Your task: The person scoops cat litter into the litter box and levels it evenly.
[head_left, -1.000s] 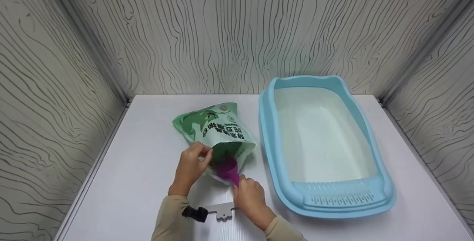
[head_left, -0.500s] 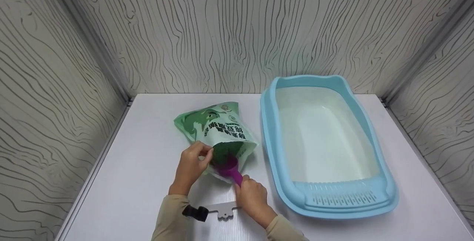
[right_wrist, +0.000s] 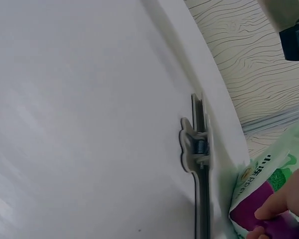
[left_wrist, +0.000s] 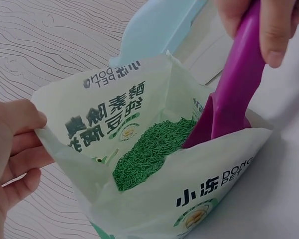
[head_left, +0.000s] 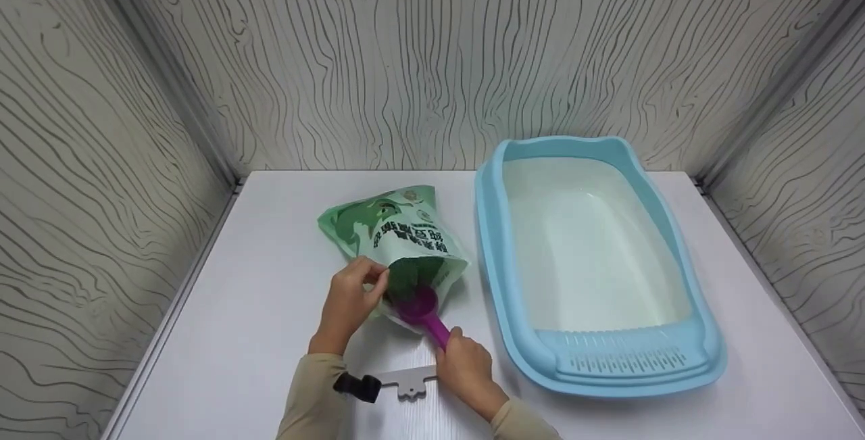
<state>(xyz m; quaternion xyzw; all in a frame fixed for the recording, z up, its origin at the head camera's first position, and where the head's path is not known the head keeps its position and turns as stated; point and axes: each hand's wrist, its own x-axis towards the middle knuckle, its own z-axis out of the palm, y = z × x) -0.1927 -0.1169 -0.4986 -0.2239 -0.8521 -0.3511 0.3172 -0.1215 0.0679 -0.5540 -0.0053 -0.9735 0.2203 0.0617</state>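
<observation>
A green cat litter bag (head_left: 405, 230) with its mouth spread lies on the white table, holding green pellets (left_wrist: 152, 154). My left hand (head_left: 351, 298) pinches the left edge of the bag's mouth between thumb and fingers. My right hand (head_left: 465, 367) grips the handle of a purple scoop (left_wrist: 239, 79), whose bowl reaches into the bag mouth at the near side. In the left wrist view the front of the bowl is hidden behind the bag's wall. The right wrist view catches the scoop (right_wrist: 251, 206) and bag only at the lower right.
To the right stands a light blue litter box (head_left: 497, 244) with a slotted front ledge. A long grey sealing clip (right_wrist: 189, 144) with a spring lies on the table (head_left: 236, 332), between the forearms. Patterned walls (head_left: 378, 61) enclose the back and sides.
My right hand has drawn the scoop a little toward me and to the right, so more of its handle shows. The left hand keeps its pinch on the bag.
</observation>
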